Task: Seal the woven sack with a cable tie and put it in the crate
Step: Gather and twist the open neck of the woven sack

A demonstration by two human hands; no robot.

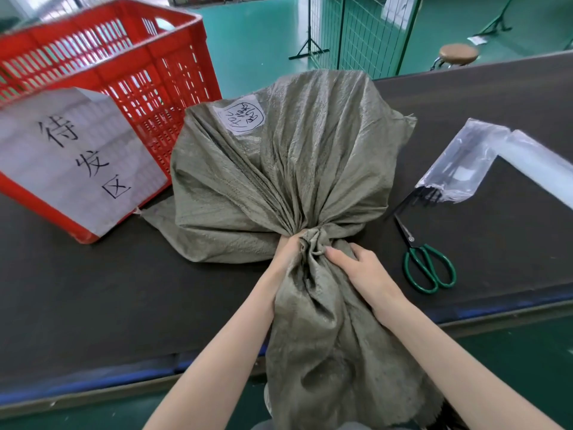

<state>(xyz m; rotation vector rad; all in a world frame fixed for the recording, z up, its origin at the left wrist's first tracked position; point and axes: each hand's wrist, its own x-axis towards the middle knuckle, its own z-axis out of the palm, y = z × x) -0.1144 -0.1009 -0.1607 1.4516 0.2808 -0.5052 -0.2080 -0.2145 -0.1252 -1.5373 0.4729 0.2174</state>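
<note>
A grey-green woven sack (pixel 294 162) lies on the dark table, its body bulging away from me and its loose mouth hanging over the near edge. The neck is gathered into a tight bunch. My left hand (pixel 286 249) grips that bunch from the left, and my right hand (pixel 361 268) clasps it from the right. A red slatted crate (pixel 124 66) with a white paper sign stands at the back left, touching the sack. Black cable ties (pixel 417 197) poke out of a clear plastic bag (pixel 462 159) at the right. No tie is around the neck.
Green-handled scissors (pixel 426 265) lie on the table (pixel 93 290) right of my right hand. A white strip (pixel 539 162) rests beside the plastic bag. Beyond the table are a green floor, a wire mesh screen (pixel 356 32) and a round stool (pixel 459 54).
</note>
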